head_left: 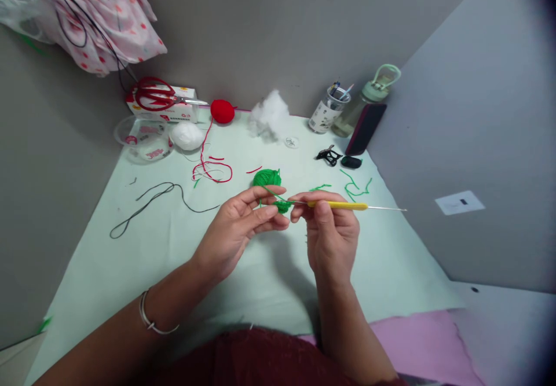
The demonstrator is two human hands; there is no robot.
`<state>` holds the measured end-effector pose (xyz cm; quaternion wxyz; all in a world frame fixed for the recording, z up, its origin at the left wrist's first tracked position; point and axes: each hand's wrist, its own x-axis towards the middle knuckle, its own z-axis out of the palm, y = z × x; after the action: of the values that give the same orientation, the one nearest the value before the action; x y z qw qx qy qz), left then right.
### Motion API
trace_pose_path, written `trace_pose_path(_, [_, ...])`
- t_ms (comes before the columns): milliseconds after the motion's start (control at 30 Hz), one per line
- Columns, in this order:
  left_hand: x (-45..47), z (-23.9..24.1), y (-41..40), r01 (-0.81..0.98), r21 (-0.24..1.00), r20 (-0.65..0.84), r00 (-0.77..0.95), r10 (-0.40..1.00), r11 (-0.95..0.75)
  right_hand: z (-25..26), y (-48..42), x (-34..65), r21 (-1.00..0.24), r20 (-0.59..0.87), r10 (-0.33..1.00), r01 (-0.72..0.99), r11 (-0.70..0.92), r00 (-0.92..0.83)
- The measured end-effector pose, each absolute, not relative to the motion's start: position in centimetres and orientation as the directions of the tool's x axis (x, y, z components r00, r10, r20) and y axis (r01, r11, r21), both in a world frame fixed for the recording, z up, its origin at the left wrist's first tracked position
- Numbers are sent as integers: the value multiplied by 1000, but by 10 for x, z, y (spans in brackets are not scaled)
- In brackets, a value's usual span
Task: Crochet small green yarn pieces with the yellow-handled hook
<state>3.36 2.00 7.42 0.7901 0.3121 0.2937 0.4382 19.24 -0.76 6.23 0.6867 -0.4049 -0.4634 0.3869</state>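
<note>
Between the fingertips of my left hand (pixel 243 221) is a small piece of green crochet (pixel 283 206), with green yarn running over the fingers. My right hand (pixel 333 232) is closed around a crochet hook (pixel 341 205) with a yellow handle and a thin metal tip at each end. The hook's left tip reaches the green crochet; its right tip points away over the table. Just behind my left fingertips sits a ball of green yarn (pixel 266 177).
At the back stand red scissors (pixel 155 95) on a box, a white yarn ball (pixel 187 136), a red yarn ball (pixel 223 111), white stuffing (pixel 270 115), a pen cup (pixel 326 111), and a bottle (pixel 374 89) behind a dark phone (pixel 365 129). A black cord (pixel 172 188) and green yarn scraps (pixel 358 191) lie about.
</note>
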Motion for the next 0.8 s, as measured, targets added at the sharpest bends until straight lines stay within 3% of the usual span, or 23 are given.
trace_pose_path(467, [34, 72, 21, -479, 782, -166, 457, 874, 399, 65, -7, 192, -899, 307, 920, -243, 365, 245])
trace_pose_path(667, [31, 72, 20, -375, 882, -123, 402, 907, 286, 69, -13, 190, -884, 460, 839, 54, 465, 290])
trace_pose_path(800, [32, 75, 18, -345, 916, -81, 346, 935, 207, 67, -15, 189, -780, 619, 757, 279, 560, 210])
